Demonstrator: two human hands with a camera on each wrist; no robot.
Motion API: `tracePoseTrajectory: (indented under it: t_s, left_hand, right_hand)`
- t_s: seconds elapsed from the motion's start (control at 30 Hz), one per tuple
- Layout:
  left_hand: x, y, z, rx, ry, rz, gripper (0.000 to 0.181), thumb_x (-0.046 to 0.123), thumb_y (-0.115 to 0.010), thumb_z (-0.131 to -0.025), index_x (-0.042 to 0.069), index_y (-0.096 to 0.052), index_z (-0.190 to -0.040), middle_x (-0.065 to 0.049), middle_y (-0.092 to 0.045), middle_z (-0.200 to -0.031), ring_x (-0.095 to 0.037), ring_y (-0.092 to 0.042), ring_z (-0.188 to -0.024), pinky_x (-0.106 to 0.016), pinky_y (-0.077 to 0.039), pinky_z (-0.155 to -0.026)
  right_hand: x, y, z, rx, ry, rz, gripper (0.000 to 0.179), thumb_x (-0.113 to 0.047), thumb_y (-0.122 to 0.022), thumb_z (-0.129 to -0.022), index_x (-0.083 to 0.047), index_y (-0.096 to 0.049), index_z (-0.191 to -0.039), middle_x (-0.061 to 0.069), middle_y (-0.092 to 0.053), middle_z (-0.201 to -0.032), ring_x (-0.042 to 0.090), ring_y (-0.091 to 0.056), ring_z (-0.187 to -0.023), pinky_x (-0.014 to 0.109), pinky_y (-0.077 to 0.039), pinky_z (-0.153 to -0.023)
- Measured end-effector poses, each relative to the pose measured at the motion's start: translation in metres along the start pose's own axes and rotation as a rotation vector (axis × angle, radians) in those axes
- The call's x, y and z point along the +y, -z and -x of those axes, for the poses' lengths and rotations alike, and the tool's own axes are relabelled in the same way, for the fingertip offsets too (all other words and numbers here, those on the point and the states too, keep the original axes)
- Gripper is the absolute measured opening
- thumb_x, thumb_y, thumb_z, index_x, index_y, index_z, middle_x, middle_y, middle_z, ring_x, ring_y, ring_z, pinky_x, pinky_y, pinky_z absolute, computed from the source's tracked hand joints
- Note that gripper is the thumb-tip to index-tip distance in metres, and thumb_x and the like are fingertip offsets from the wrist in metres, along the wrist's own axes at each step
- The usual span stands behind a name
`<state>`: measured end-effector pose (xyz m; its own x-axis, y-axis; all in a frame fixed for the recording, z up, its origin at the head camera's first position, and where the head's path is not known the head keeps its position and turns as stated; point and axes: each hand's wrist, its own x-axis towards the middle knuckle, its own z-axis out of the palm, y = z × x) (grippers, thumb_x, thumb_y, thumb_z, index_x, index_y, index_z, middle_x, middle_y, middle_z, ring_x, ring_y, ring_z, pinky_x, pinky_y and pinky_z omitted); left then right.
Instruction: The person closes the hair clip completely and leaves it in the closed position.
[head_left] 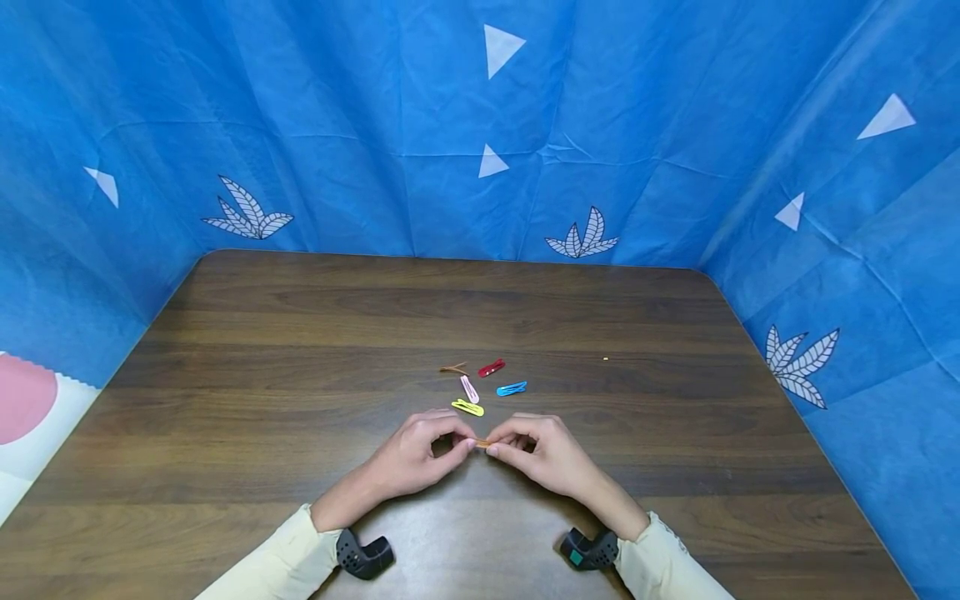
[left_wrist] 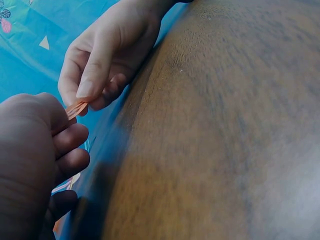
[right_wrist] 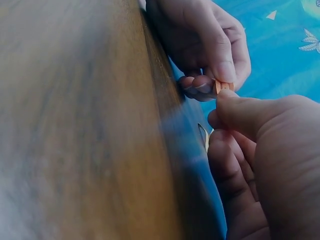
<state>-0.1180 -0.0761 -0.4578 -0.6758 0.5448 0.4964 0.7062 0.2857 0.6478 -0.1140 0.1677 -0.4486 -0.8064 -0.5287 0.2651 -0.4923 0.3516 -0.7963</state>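
Note:
Between the fingertips of both hands is an orange hair clip (head_left: pixel 482 443), held close over the table in front of the body. My left hand (head_left: pixel 417 452) pinches one end of it between thumb and forefinger. The other end is pinched by my right hand (head_left: pixel 552 455) in the same way. In the left wrist view a short stretch of the orange clip (left_wrist: pixel 76 109) shows between the hands; its ends are hidden by fingers. Just beyond the fingertips lies a yellow snap clip (head_left: pixel 468 407), with a pink clip (head_left: pixel 469 389) behind it.
Farther back on the brown wooden table (head_left: pixel 300 333) lie a blue clip (head_left: pixel 512 388), a red clip (head_left: pixel 492 367) and a brown-orange clip (head_left: pixel 453 368) that stands spread. A tiny yellow bit (head_left: pixel 606 358) lies to the right. Blue curtains (head_left: pixel 337 125) surround the table.

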Motion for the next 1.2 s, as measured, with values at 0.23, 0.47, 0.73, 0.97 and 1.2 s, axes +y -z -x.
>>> tracePoseTrajectory:
  t_s: [0.23,0.47,0.73,0.97,1.2]
  left_hand:
    - [-0.0013,-0.0005,0.0008,-0.009,-0.022,0.019,0.004,0.011,-0.072,-0.096,0.013,-0.075,-0.097,0.008,-0.069,-0.088,-0.001,-0.060,-0.082,-0.022,-0.054,-0.075]
    - [-0.0015,-0.0005,0.0011,-0.020,-0.024,0.045,0.007,0.006,-0.073,-0.094,0.012,-0.075,-0.096,0.008,-0.068,-0.084,0.002,-0.059,-0.077,-0.018,-0.053,-0.069]
    - [0.0002,0.0008,0.0008,-0.043,-0.025,0.050,0.007,0.006,-0.072,-0.094,0.012,-0.075,-0.097,0.009,-0.067,-0.082,0.003,-0.056,-0.075,-0.016,-0.050,-0.067]
    - [0.0005,0.0013,0.0011,-0.049,-0.033,0.047,0.008,0.006,-0.072,-0.095,0.013,-0.075,-0.097,0.009,-0.068,-0.083,0.003,-0.058,-0.076,-0.016,-0.051,-0.068]
    - [0.0007,0.0011,0.0013,-0.058,-0.032,0.060,0.008,0.005,-0.070,-0.096,0.012,-0.075,-0.097,0.008,-0.070,-0.084,0.002,-0.060,-0.078,-0.019,-0.054,-0.070]
  right_hand:
    - [-0.0002,0.0005,0.0012,-0.001,-0.003,0.003,0.004,-0.019,-0.075,-0.095,-0.018,-0.079,-0.097,-0.008,-0.073,-0.085,0.001,-0.062,-0.071,0.023,-0.055,-0.063]
    - [-0.0008,0.0016,0.0017,0.008,0.001,0.006,0.004,-0.019,-0.075,-0.095,-0.019,-0.079,-0.097,-0.009,-0.072,-0.083,0.001,-0.059,-0.069,0.023,-0.053,-0.061]
    - [-0.0005,0.0014,0.0023,0.003,0.024,0.019,0.004,-0.018,-0.075,-0.095,-0.020,-0.079,-0.097,-0.009,-0.071,-0.083,0.000,-0.058,-0.070,0.022,-0.052,-0.062]
    - [-0.0008,0.0019,0.0019,-0.008,0.038,0.023,0.004,-0.018,-0.074,-0.096,-0.019,-0.078,-0.096,-0.010,-0.071,-0.084,0.001,-0.059,-0.073,0.022,-0.052,-0.064]
    - [0.0001,0.0021,0.0017,-0.016,0.046,0.022,0.005,-0.019,-0.074,-0.096,-0.019,-0.078,-0.094,-0.010,-0.069,-0.082,0.001,-0.057,-0.073,0.021,-0.050,-0.064]
